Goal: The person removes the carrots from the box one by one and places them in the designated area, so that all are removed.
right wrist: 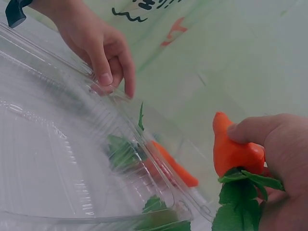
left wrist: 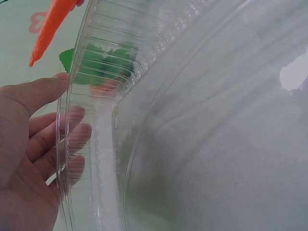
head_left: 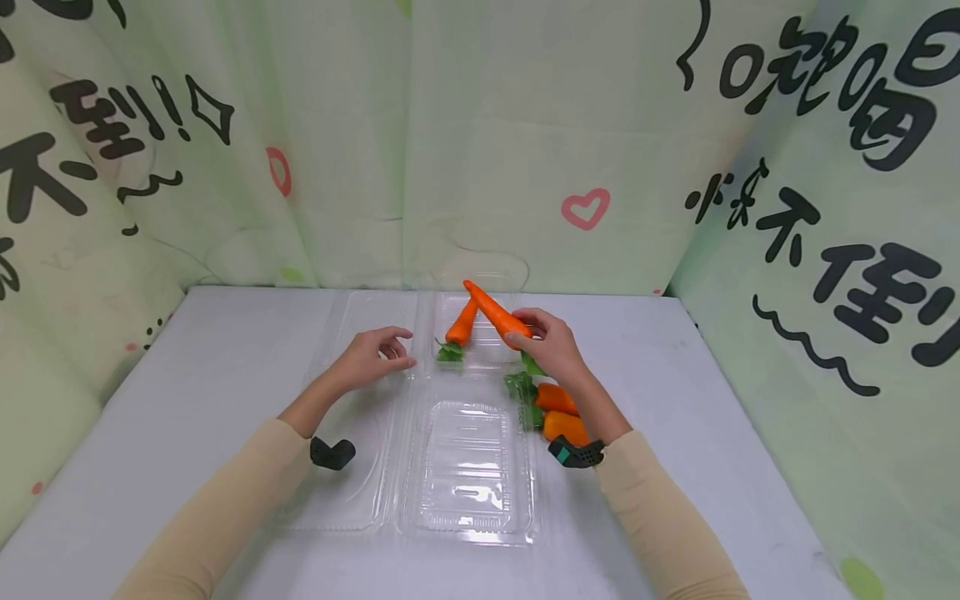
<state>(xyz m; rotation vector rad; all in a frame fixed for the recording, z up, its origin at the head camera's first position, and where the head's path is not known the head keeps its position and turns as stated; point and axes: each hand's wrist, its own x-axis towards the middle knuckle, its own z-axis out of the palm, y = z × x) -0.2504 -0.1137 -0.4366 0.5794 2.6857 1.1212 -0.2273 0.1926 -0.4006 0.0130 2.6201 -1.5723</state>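
My right hand (head_left: pixel 551 342) holds an orange carrot (head_left: pixel 495 312) near its leafy end, its thin tip pointing to the far left. The carrot is over a far clear plastic container (head_left: pixel 491 354). Another carrot (head_left: pixel 460 325) with green leaves lies inside that container. My left hand (head_left: pixel 375 357) is at the left side of the containers, fingers loosely bent and thumb apart from the index finger. In the left wrist view, the thumb (left wrist: pixel 50 89) comes up to the clear plastic rim (left wrist: pixel 72 91), and the other fingertips show through the plastic.
A second clear container (head_left: pixel 465 467) stands open nearer me, its lid (head_left: pixel 337 492) spread to the left. Two thicker orange vegetables (head_left: pixel 557 398) with green leaves lie beside it, partly behind my right forearm. A printed curtain (head_left: pixel 480 167) surrounds the white table (head_left: pixel 247 350).
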